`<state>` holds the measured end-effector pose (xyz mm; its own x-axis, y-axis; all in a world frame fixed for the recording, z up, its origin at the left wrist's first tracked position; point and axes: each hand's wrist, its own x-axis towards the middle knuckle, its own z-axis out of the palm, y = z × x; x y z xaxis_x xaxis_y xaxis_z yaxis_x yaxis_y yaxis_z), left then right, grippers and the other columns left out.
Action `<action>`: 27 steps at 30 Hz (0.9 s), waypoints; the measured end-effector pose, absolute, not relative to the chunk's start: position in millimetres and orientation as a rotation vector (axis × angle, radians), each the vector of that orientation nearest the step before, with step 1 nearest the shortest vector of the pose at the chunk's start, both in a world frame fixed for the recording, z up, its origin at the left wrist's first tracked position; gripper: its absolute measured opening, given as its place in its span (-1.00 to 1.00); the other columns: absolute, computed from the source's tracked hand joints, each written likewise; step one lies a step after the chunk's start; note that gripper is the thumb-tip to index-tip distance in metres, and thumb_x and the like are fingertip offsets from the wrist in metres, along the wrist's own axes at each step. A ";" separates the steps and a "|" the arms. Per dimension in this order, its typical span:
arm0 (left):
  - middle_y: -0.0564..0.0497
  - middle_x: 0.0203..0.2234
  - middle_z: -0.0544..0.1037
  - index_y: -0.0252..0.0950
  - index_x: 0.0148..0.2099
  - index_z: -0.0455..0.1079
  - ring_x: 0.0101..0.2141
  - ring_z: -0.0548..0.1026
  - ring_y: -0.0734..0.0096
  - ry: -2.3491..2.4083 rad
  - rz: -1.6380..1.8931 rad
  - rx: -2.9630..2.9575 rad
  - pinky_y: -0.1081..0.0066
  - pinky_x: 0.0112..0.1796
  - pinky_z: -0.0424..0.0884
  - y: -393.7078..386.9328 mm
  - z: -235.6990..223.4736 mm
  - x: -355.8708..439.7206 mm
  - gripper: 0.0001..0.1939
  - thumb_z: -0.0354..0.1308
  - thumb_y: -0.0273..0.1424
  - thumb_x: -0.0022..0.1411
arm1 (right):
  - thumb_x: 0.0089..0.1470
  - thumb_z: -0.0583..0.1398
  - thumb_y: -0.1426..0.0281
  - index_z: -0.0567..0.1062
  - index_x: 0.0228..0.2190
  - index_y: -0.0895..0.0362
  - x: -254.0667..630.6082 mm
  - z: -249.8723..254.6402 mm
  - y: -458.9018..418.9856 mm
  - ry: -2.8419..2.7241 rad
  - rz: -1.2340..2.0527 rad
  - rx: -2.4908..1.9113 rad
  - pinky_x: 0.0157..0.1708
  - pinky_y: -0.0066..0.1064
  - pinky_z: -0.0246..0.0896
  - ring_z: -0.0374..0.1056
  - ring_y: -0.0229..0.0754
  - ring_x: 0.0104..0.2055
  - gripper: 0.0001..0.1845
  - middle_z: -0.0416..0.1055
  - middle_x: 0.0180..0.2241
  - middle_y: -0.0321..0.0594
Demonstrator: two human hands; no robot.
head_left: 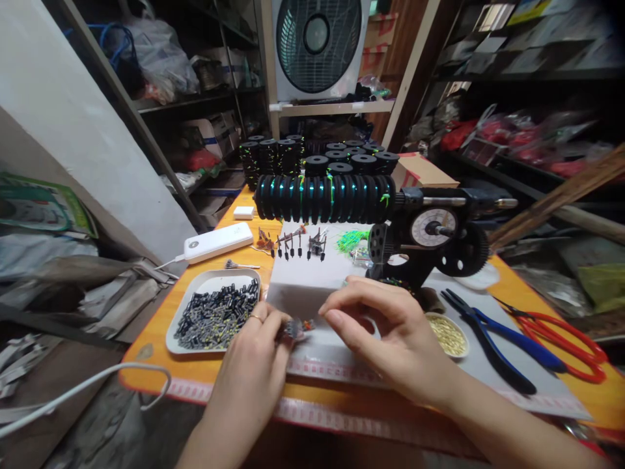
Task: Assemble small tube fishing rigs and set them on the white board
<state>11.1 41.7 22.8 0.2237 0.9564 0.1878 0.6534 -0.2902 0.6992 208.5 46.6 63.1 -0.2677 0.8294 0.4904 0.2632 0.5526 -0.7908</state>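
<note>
My left hand (258, 339), a ring on one finger, is closed on a bunch of small grey parts (293, 329) with orange and reddish bits at its end. Much of the bunch is hidden behind the fingers. Just right of it, my right hand (385, 326) is raised with thumb and forefinger tips pinched; anything between them is too small to make out. Beyond the hands, several small dark stemmed parts (293, 246) stand in a row. At left, a white tray (170, 335) holds many small black and grey cylinders (215, 316).
A row of black spools (325, 197) sits on a shaft beside a dial (433, 227). To the right lie a dish of brass-coloured bits (446, 333), blue-handled pliers (493, 345) and red-handled scissors (566, 339). A white power bank (218, 242) and fan (317, 39) are farther back.
</note>
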 end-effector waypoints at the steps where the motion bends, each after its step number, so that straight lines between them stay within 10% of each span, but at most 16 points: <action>1: -0.04 -0.33 0.48 -0.19 -0.31 0.36 -0.32 0.47 0.17 1.494 0.893 1.968 0.27 -0.27 0.32 39.2 23.1 10.0 -0.82 0.04 -0.35 0.38 | 0.23 0.21 0.44 0.54 -0.37 0.14 207.7 63.8 45.5 -1.795 0.749 -0.894 -0.47 -0.46 0.18 0.28 -0.28 -0.47 -0.87 0.44 -0.47 -0.27; 12: 0.15 -0.46 0.54 -0.15 -0.42 0.46 -0.32 0.49 0.45 1.274 1.576 1.132 0.58 -0.21 0.38 11.3 24.2 38.4 -0.85 0.33 -0.42 0.19 | 0.18 0.27 0.49 0.64 -0.35 0.17 196.4 55.0 41.0 -1.854 0.582 -0.879 -0.53 -0.48 0.08 0.17 -0.32 -0.53 -0.89 0.34 -0.58 -0.31; 27: 0.00 -0.40 0.61 -0.27 -0.31 0.56 -0.36 0.54 0.35 1.236 1.490 0.784 0.46 -0.31 0.48 8.0 22.4 38.9 -0.70 0.45 -0.17 0.03 | 0.18 0.24 0.59 0.60 -0.37 0.28 197.3 60.5 39.2 -1.915 0.516 -0.771 -0.52 -0.52 0.09 0.15 -0.34 -0.50 -0.87 0.29 -0.54 -0.29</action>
<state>38.9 8.0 22.4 -0.2842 0.9519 -0.1144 -0.2879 0.0290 0.9572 197.3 39.2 60.5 -0.3278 0.7042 0.6298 0.2927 0.7095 -0.6410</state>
